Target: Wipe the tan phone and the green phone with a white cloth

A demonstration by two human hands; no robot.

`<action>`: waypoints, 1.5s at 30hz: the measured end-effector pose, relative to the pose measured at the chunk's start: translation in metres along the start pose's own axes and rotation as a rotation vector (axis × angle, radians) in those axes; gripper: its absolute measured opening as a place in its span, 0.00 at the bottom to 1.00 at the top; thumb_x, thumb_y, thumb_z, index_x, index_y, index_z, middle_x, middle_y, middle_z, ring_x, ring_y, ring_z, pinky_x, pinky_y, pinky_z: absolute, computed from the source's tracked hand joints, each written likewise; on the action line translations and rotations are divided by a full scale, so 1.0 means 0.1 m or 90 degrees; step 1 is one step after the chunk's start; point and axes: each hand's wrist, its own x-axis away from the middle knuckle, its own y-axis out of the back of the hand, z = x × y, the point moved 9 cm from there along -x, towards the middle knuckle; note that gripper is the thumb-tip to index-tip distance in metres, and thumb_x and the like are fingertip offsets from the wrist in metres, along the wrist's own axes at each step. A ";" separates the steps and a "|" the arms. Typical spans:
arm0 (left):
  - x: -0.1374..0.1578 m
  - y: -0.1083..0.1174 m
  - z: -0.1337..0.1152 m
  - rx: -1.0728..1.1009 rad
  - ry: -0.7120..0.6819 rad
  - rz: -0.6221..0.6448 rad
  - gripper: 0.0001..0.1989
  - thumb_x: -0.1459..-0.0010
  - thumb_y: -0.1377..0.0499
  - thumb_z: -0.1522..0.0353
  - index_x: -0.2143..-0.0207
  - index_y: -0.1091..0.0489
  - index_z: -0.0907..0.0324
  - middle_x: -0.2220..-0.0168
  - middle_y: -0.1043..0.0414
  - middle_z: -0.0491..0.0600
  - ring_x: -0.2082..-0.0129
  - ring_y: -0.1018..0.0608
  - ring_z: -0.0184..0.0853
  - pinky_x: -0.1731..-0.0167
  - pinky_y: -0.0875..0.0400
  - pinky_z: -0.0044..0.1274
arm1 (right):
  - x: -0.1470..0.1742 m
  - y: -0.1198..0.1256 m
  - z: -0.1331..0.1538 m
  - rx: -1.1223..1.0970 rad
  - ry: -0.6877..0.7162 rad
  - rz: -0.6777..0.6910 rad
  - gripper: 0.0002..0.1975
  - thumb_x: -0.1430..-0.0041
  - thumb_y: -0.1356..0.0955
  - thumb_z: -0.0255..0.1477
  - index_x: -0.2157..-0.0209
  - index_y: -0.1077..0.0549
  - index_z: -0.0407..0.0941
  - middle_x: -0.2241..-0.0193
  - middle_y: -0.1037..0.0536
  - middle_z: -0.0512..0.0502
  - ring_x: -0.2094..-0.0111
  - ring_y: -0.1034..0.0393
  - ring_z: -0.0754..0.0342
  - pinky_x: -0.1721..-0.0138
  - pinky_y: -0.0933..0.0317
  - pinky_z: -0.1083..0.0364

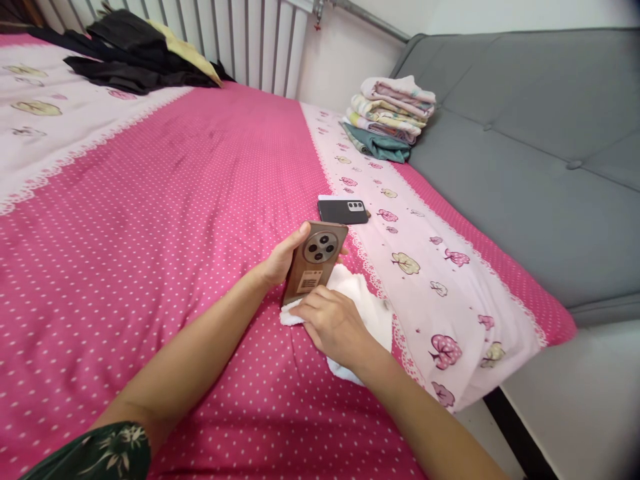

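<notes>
A bronze-coloured smartphone [320,267] with a round camera ring and a label on its back is held tilted above the bed. My left hand [285,257] grips it by its upper left side, the thumb along the edge and fingertips showing at the far side. A white cloth [363,300] hangs from my right hand [333,323], whose fingers are closed on it at the phone's lower edge. Part of the cloth spreads over the bed below. Just beyond the phone lies a second, dark phone [343,211] with its cameras facing up.
The bed has a pink dotted cover [200,200] with printed bands. Folded cloths [390,117] are stacked near the grey padded headboard [510,153]. Dark clothes [135,53] lie at the far left, before a white radiator [240,40]. The bed's edge drops off at the lower right.
</notes>
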 end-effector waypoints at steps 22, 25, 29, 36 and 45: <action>0.00 0.01 0.00 -0.020 0.000 -0.006 0.39 0.51 0.46 0.38 0.58 0.25 0.64 0.60 0.21 0.59 0.60 0.21 0.43 0.58 0.28 0.32 | -0.01 0.00 0.00 -0.002 0.001 0.005 0.13 0.42 0.33 0.19 0.58 0.22 0.45 0.64 0.21 0.46 0.59 0.32 0.50 0.60 0.38 0.52; 0.00 0.02 0.00 -0.018 0.005 -0.006 0.39 0.50 0.47 0.38 0.57 0.25 0.64 0.59 0.21 0.59 0.60 0.21 0.43 0.57 0.29 0.33 | -0.01 0.00 0.00 -0.002 0.003 0.003 0.13 0.43 0.32 0.18 0.58 0.22 0.45 0.64 0.21 0.46 0.59 0.32 0.50 0.60 0.38 0.52; 0.00 0.02 0.00 -0.016 0.003 -0.007 0.39 0.50 0.46 0.38 0.57 0.25 0.64 0.58 0.21 0.59 0.59 0.21 0.44 0.57 0.29 0.33 | 0.00 -0.01 0.00 -0.002 0.002 0.002 0.13 0.42 0.33 0.19 0.58 0.21 0.46 0.64 0.21 0.46 0.59 0.32 0.50 0.60 0.38 0.52; 0.00 0.02 0.00 -0.016 0.003 -0.010 0.39 0.50 0.46 0.38 0.57 0.26 0.64 0.58 0.21 0.60 0.59 0.21 0.44 0.58 0.28 0.33 | 0.00 0.00 -0.01 -0.009 -0.001 0.004 0.13 0.41 0.33 0.19 0.58 0.21 0.45 0.63 0.20 0.46 0.58 0.31 0.50 0.59 0.38 0.52; 0.00 0.02 0.00 -0.009 0.016 -0.017 0.39 0.52 0.44 0.38 0.58 0.25 0.64 0.58 0.21 0.59 0.60 0.21 0.43 0.58 0.28 0.32 | -0.01 0.01 0.00 -0.008 0.001 -0.003 0.13 0.42 0.33 0.19 0.59 0.22 0.45 0.64 0.20 0.46 0.59 0.31 0.50 0.60 0.38 0.53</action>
